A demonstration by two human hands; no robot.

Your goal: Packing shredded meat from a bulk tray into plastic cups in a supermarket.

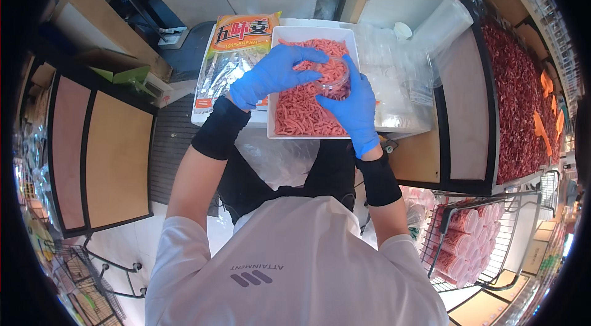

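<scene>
A white rectangular tub (271, 118) in front of me holds many thin pink strips of food. Over it, a round clear plastic cup (333, 77) full of the same pink strips is held upright. My right hand (353, 106), in a blue glove, grips the cup around its right and near side, with the thumb at the front. At the cup's left rim is my left hand (281, 72), also gloved in blue, its thumb and fingers spread apart; whether its fingertips press on the cup or the strips cannot be told.
A printed foil bag (238, 58) lies left of the tub. On the right are clear plastic lids or cups (392, 81), a long plastic sleeve (441, 26) and a bin of dark red pieces (512, 109). A wire cart (512, 233) holds stacked filled cups (466, 247).
</scene>
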